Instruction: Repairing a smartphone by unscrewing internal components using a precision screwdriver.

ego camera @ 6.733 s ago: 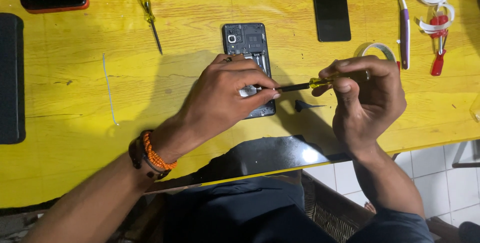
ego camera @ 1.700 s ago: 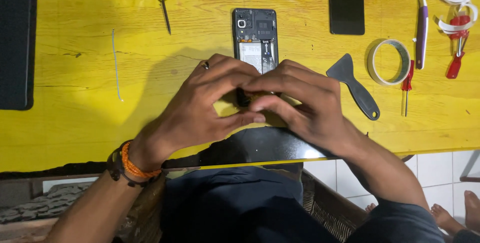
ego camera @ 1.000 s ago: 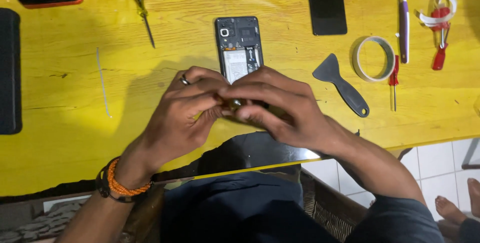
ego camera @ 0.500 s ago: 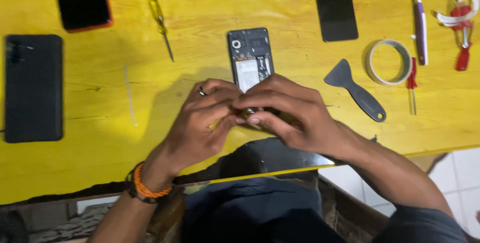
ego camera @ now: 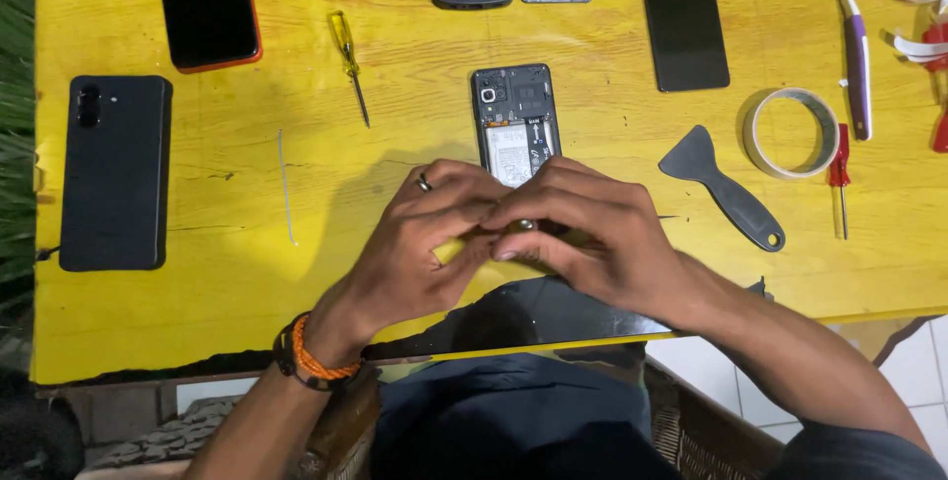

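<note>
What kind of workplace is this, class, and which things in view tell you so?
Probably a phone repair bench: an opened phone with its insides bare, other phones laid out on the yellow table, and small tools such as a screwdriver and a scraper.

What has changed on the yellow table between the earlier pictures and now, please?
Earlier the right hand held a yellow-handled screwdriver out to the side; it has since moved in, and both hands are closed together over a small yellow-and-metal item just below the opened phone. The left hand stayed near the phone. The black scraper, tape roll and other phones appear unmoved.
</note>
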